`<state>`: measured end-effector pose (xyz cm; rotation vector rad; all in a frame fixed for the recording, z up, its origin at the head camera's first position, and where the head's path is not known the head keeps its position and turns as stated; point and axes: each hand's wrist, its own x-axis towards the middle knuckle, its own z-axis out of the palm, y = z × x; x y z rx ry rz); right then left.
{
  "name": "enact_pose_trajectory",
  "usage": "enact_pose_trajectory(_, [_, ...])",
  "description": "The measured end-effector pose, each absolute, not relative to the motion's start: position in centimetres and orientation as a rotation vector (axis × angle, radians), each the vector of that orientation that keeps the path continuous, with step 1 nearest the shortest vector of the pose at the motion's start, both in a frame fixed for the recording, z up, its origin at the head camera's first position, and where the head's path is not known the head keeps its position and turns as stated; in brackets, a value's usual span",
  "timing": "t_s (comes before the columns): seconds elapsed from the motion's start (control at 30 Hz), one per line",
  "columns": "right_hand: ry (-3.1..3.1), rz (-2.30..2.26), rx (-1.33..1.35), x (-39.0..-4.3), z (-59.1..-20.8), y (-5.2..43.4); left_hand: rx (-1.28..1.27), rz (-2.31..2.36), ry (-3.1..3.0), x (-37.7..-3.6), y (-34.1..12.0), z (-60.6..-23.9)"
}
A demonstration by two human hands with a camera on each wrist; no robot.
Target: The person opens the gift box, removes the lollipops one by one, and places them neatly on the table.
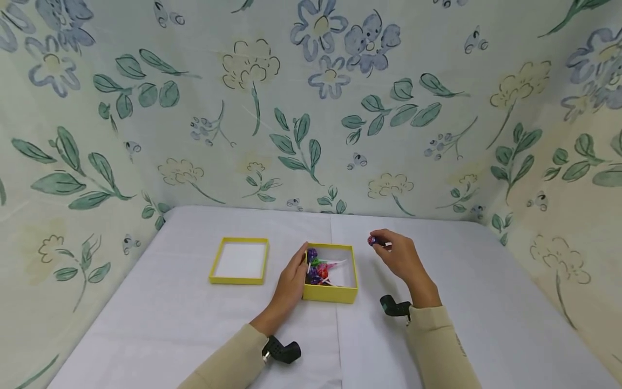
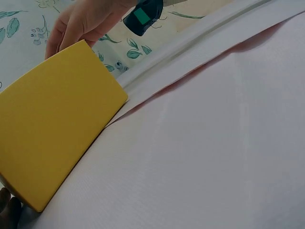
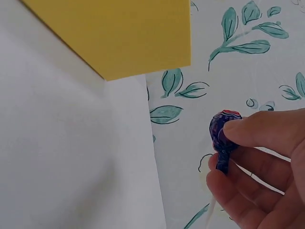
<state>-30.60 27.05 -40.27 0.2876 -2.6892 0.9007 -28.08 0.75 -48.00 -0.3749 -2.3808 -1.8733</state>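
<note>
A yellow box (image 1: 330, 293) with a white inside stands on the table, holding several wrapped lollipops (image 1: 318, 273) in purple, red and green, heaped toward its left side. My left hand (image 1: 290, 283) lies along the box's left wall, fingers extended against it. In the left wrist view the yellow box wall (image 2: 57, 119) hides most of that hand. Right of the box, my right hand (image 1: 400, 254) pinches a lollipop (image 3: 221, 133) in a dark purple-blue wrapper with a red patch. The thumb presses its round head and the white stick points down.
A shallow yellow-edged lid (image 1: 238, 280) with a white inside lies on the table left of the box. White cloth (image 1: 160, 302) covers the table. Behind it hangs a flower-patterned curtain (image 1: 214, 140). Each wrist wears a small black camera (image 1: 394, 306).
</note>
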Motion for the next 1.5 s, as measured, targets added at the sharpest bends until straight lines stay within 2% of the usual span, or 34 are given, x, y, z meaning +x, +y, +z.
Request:
enact_pose_trajectory(0.7, [-2.84, 0.857, 0.212, -30.8, -42.6, 30.1, -0.4, -1.895, -2.359, -27.9, 1.0, -47.8])
enact_pose_trajectory(1.5, [-2.905, 0.846, 0.153, -31.6, -44.2, 30.1, -0.393, -1.884, -2.369, -28.2, 0.8, -48.1])
